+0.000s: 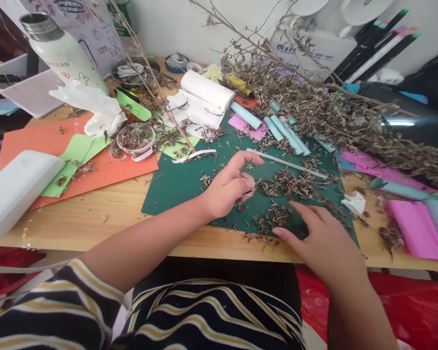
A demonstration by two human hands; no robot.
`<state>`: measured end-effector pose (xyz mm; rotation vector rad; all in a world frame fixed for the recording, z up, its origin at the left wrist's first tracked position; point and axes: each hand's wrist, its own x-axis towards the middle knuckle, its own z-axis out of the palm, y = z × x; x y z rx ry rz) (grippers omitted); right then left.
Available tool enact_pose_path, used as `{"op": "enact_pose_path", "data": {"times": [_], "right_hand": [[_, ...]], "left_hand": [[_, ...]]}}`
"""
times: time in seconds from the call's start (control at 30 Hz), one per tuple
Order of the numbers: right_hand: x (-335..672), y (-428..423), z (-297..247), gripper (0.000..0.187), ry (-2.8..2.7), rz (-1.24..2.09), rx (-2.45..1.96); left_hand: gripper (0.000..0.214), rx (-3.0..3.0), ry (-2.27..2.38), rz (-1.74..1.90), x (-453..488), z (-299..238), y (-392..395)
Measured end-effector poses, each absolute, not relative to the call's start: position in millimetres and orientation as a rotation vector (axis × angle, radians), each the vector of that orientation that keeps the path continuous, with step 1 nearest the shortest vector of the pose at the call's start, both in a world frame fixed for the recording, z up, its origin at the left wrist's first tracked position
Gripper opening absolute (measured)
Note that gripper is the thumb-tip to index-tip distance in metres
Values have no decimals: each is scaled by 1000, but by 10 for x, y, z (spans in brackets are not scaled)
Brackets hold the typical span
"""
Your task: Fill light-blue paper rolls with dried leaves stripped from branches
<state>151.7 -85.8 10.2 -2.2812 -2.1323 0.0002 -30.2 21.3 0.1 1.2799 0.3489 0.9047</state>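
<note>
My left hand (pixel 231 184) is over the middle of the green cutting mat (pixel 178 189), its index finger stretched out. The thumb lies against the other curled fingers; what they hold, if anything, is hidden. My right hand (pixel 319 233) is open at the mat's near right part, thumb and fingers spread beside a small heap of dried leaves (pixel 275 216). Beyond it lies a larger clump of dried leaves and stems (pixel 292 183). A thin pale strip (pixel 288 164) crosses the mat past my left fingertips.
A big dried leafy branch (pixel 314 97) sprawls across the back right. Pale blue paper rolls (pixel 286 133) and a white paper roll (pixel 208 90) lie behind the mat. To the left are a small tub of leaf bits (pixel 136 138), orange paper (pixel 124 165), and a bottle (pixel 58 53).
</note>
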Motion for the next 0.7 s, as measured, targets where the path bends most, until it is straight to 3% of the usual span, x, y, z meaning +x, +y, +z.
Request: {"op": "enact_pose_path", "data": {"times": [0.27,0.53,0.7], "right_hand": [[1197,-941,-69,67,-2173,-214,-2214],[1272,-927,-74,31,-2291,-100,-2028],[1410,-923,-49,52,-2223,-156,-2129]], "left_hand": [[29,1285,380,942,-278,-13,212],[28,1292,401,927,-271,7,220],[25,1307,382,931,-280,-1,214]]}}
